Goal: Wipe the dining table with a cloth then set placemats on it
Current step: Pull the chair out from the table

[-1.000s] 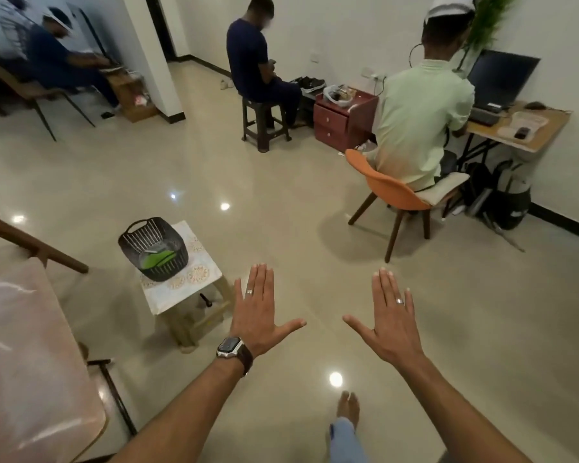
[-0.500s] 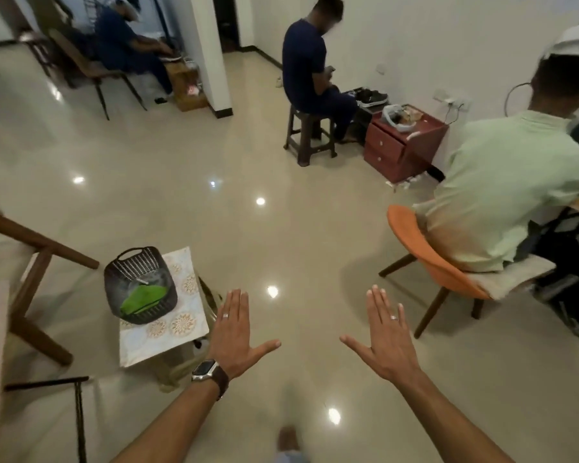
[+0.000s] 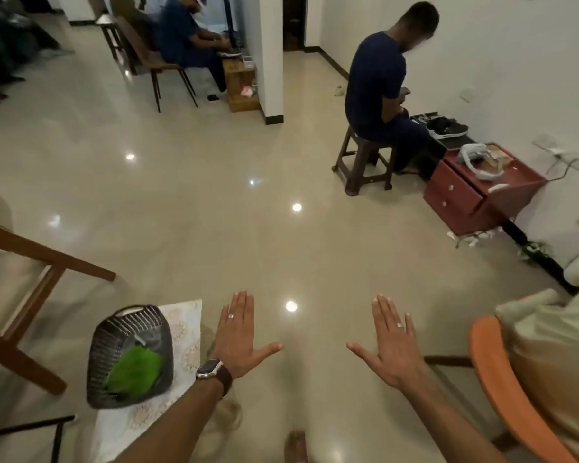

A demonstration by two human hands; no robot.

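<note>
Hovering palms-down over the glossy floor [image 3: 214, 202]: left hand [image 3: 239, 339] and right hand [image 3: 393, 345], both flat, fingers straight and together, thumbs spread toward each other, holding nothing. Well apart from one another, with a bright ceiling-light reflection between the fingertips. Ring on each hand; watch [image 3: 211, 369] strapped to the left wrist.

Just beside the left forearm, a small stool [image 3: 184, 329] draped in a pale patterned covering (possibly the placemats, though hard to tell). Sitting on it, a dark slatted basket [image 3: 114, 335], tilted, with a green cloth [image 3: 134, 365] lying inside. Left hand near the basket but not touching it.

At the far left, wooden table [image 3: 30, 248] edge and legs, only partly in view, blurred. Below it, thin black metal bars at the bottom-left corner.

At the lower right, an orange chair [image 3: 502, 389] with a seated person in a pale green shirt [image 3: 555, 355], cut off by the frame. A bare foot [image 3: 296, 444] at the bottom edge, between the arms.

Further back on the right, a person in navy [image 3: 376, 81] seated on a dark stool [image 3: 361, 162], back turned. Next to that, a red drawer cabinet [image 3: 472, 198] against the wall, white gear on top. Black shoes on a low shelf behind it.

In the far background, another person in blue [image 3: 184, 41] seated on a wooden chair beside a white pillar [image 3: 264, 55].
</note>
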